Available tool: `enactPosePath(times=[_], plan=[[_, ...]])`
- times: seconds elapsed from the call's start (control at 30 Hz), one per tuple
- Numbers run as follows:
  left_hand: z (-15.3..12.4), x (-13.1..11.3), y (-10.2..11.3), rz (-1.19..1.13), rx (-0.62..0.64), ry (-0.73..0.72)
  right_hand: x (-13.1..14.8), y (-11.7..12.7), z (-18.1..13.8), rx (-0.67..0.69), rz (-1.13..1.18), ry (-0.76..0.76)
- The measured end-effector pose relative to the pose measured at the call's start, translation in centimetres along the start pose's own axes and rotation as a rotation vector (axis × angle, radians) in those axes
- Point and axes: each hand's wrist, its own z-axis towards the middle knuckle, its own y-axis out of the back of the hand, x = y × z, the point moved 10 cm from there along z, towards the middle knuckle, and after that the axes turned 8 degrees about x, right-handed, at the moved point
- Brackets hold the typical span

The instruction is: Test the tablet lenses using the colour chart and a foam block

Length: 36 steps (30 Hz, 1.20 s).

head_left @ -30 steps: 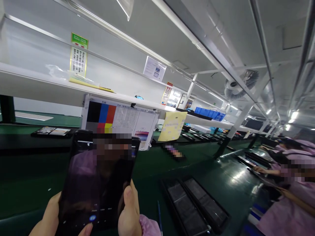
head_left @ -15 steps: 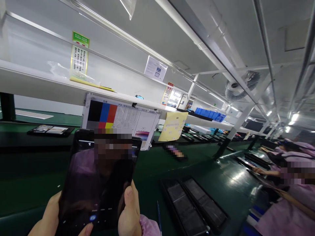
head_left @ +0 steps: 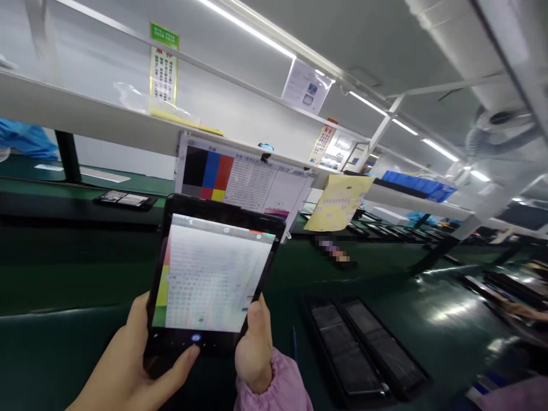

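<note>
A black tablet is held upright in front of me, its lit screen showing a camera picture of a printed sheet. My left hand wraps the lower left edge, the thumb lying at the bottom of the screen near a round blue button. Around the lower right edge my right hand is closed, its thumb along the side. Behind the tablet hangs a chart with colour blocks and lines of print, clipped to the shelf and partly covered by the tablet.
Two black trays with dark panels lie right on the green bench, beside a thin blue pen-like stick. A yellow sheet and a blue bin are at the shelf. A co-worker's arm shows far right.
The tablet's screen has gone from dark to a bright live camera picture. My view has swung, so tablet, hands and chart sit further right, and the co-worker is mostly out of view.
</note>
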Motion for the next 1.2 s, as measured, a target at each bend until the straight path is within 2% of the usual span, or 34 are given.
enactPosePath(times=[0.13, 0.3, 0.43, 0.73, 0.83, 0.93, 1.07, 1.2], plan=[[0.1, -0.6, -0.1, 0.018, 0.029, -0.028, 0.8, -0.8, 0.3, 0.057, 0.006, 0.039], [0.3, -0.4, 0.1, 0.042, 0.052, -0.064, 3.0, -2.6, 0.6, 0.045, 0.088, -0.013], [0.5, -0.4, 0.4, 0.099, 0.032, -0.075, 3.8, -3.9, 0.9, 0.115, 0.128, -0.001], [0.3, -0.4, 0.1, 0.084, 0.113, -0.096, 3.9, -4.0, 0.9, 0.116, 0.15, 0.031], [0.5, -0.1, 0.5, 0.132, 0.116, -0.173, 4.4, -4.2, 1.1, 0.108, 0.135, 0.027], [0.5, 0.2, 0.5, 0.182, 0.147, -0.251, 4.2, -4.4, 1.3, 0.156, 0.087, 0.013], [0.6, 0.9, 0.6, 0.202, 0.161, -0.204, 3.3, -4.0, 1.1, 0.18, 0.07, 0.014], [0.4, 0.5, 0.4, 0.111, 0.163, -0.178, 3.2, -3.6, 0.9, 0.168, 0.09, 0.052]])
